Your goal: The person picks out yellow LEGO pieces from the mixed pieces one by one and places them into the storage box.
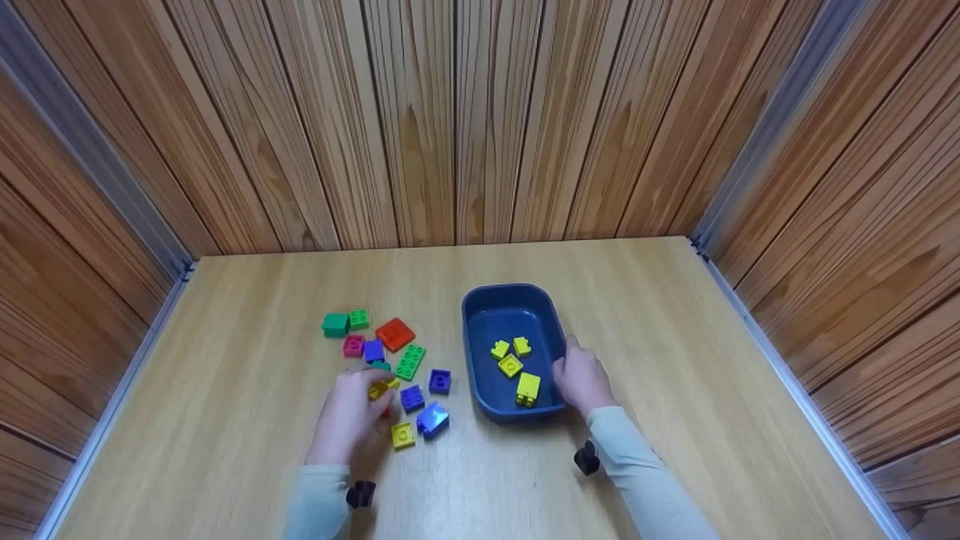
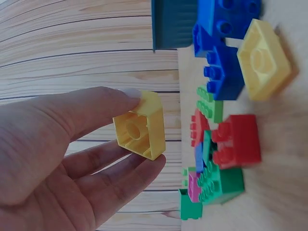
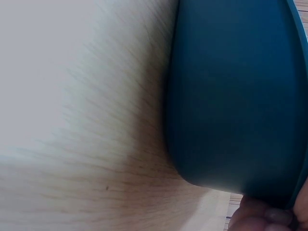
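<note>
My left hand point(image 1: 349, 412) pinches a yellow toy brick point(image 2: 155, 122) between the thumb and fingers, its hollow underside showing in the left wrist view. In the head view the hand is over the left part of a loose group of bricks and partly hides the yellow one. My right hand point(image 1: 585, 379) grips the right rim of a dark blue bin point(image 1: 514, 319), fingers curled at its edge in the right wrist view. Inside the bin lie several yellow bricks point(image 1: 528, 389). Another yellow brick point(image 1: 403, 436) rests on the table near my left wrist.
Around the left hand lie blue bricks point(image 1: 433, 420), a long green brick point(image 1: 410, 361), a red brick point(image 1: 395, 334), a pink brick point(image 1: 354, 346) and a dark green brick point(image 1: 336, 325). Wood-panelled walls point(image 1: 480, 127) enclose the table point(image 1: 247, 337) at the back and sides.
</note>
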Motion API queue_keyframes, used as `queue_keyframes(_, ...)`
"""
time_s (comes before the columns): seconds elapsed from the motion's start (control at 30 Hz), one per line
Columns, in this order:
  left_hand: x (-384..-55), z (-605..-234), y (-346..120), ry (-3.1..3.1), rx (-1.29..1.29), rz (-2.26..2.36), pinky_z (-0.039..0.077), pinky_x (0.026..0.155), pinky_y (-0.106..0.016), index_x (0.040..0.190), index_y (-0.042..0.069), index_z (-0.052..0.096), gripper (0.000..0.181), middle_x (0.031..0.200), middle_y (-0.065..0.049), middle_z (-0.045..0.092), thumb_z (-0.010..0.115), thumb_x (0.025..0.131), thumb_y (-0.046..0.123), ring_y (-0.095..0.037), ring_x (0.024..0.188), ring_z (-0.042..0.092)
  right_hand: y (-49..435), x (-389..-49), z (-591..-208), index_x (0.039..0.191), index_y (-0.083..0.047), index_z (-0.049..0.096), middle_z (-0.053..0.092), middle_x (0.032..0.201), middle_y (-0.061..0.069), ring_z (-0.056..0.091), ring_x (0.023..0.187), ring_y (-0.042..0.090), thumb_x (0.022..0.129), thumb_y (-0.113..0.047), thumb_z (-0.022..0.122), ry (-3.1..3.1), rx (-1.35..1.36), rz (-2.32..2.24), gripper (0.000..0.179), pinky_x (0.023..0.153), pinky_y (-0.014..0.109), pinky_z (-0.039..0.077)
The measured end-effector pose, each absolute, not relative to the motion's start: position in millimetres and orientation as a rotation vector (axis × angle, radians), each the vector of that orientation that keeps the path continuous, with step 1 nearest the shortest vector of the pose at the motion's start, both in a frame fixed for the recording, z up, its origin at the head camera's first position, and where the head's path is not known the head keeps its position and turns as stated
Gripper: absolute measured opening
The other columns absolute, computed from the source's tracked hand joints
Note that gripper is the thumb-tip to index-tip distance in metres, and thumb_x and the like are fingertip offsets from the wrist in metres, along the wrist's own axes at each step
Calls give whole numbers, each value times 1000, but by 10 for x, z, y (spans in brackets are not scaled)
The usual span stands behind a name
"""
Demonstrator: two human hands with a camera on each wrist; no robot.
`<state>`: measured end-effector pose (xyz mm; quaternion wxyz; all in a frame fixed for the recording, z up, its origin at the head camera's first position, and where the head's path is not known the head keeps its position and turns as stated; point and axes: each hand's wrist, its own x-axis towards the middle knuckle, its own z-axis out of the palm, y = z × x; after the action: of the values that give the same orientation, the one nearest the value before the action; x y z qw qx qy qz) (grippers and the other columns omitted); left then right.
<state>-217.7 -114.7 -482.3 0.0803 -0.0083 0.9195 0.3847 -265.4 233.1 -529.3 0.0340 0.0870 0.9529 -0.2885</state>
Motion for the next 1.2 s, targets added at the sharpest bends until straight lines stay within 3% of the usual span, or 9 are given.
queue_keyframes(0.23,-2227,-4776,-1016,2804,46,1156,41,100,-48,119,10,67,32,125,-10,56,70,88,10,-31,122,48,2339,-2654,-5305,143,8,32,62,110,26,62,79,26,95,-13,49,2980,235,-862,55,72,41,54)
queue_keyframes(0.43,-2296,-4757,-910,2825,70,1157,47,95,-44,115,12,69,29,122,-8,59,71,87,10,-28,117,53,2334,-2668,-5296,143,8,31,63,99,21,60,73,23,94,-13,50,2966,241,-865,56,62,35,51)
queue_keyframes(0.6,-2345,-4728,-823,2838,120,1144,48,94,-44,113,14,70,27,119,-7,61,71,87,12,-27,114,56,2336,-2682,-5294,145,7,29,62,91,17,60,70,22,95,-14,49,2940,262,-883,57,61,33,51)
queue_keyframes(0.83,-2393,-4672,-676,2828,135,1135,47,94,-44,113,15,70,27,119,-7,61,72,87,15,-27,114,56,2339,-2690,-5299,146,4,27,62,105,19,61,78,22,97,-16,48,2912,290,-884,57,69,34,54)
queue_keyframes(1.07,-2462,-4642,-539,2805,154,1137,50,90,-41,114,14,70,28,113,-5,62,73,86,17,-23,106,60,2336,-2668,-5291,146,5,27,62,93,16,60,73,21,96,-15,47,2917,279,-888,57,64,33,53)
queue_keyframes(1.2,-2496,-4631,-465,2814,204,1137,52,87,-38,113,14,71,28,110,-3,63,73,86,18,-22,102,61,2334,-2649,-5298,143,7,33,63,101,21,61,76,24,95,-14,49,2974,244,-878,54,70,39,54)
